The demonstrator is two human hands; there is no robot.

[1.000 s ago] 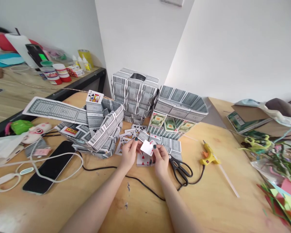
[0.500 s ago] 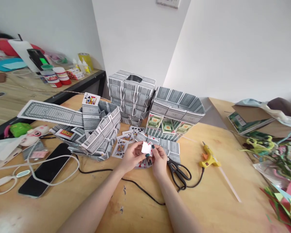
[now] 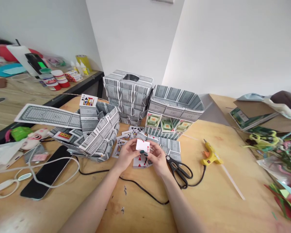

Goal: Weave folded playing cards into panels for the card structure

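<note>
Between my fingers is a playing card [image 3: 142, 145], its white face toward me with a red ace mark at the right corner. My left hand [image 3: 126, 156] pinches its left side, and my right hand [image 3: 158, 158] grips the right side; both thumbs meet at the lower edge. Beneath it lies a red-suited card [image 3: 140, 161], and face cards [image 3: 119, 147] are spread to the left. Black-handled scissors [image 3: 180, 171] lie right beside my right hand. Behind stand card-covered structures: a tall box [image 3: 129, 94], an open-topped one [image 3: 176, 103] and a slanted one [image 3: 99, 132].
On the right lies a yellow glue gun [image 3: 211, 155] with a clear stick, its black cord [image 3: 145, 189] crossing the table. At left are a phone [image 3: 47, 173], a white cable and white-handled scissors [image 3: 8, 186]. A cardboard box [image 3: 259, 113] and coloured scraps fill the right edge.
The card in my hands has turned from a folded, angled look to a flat rectangle with its ace corner showing. My thumbs have come together at its lower edge.
</note>
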